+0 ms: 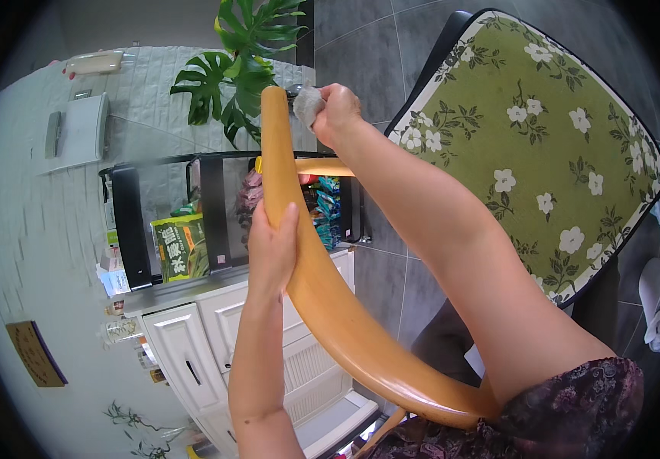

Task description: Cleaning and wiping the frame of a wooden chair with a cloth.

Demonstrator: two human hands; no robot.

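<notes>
A curved, glossy wooden rail, apparently a chair's armrest or backrest, sweeps from the lower right up to a rounded end. My left hand grips it partway along, thumb on top and fingers wrapped behind. Close to the rail's upper end, my right hand is closed on a bunched grey cloth. A small gap shows between cloth and rail. Behind the rail, a straight wooden bar runs sideways, partly hidden by my right forearm.
At right stands a table with a green floral cover. A black-framed storage rack holding snack packets rests on a white cabinet to the left. Monstera leaves hang near the rail's end. Grey floor tiles lie beyond.
</notes>
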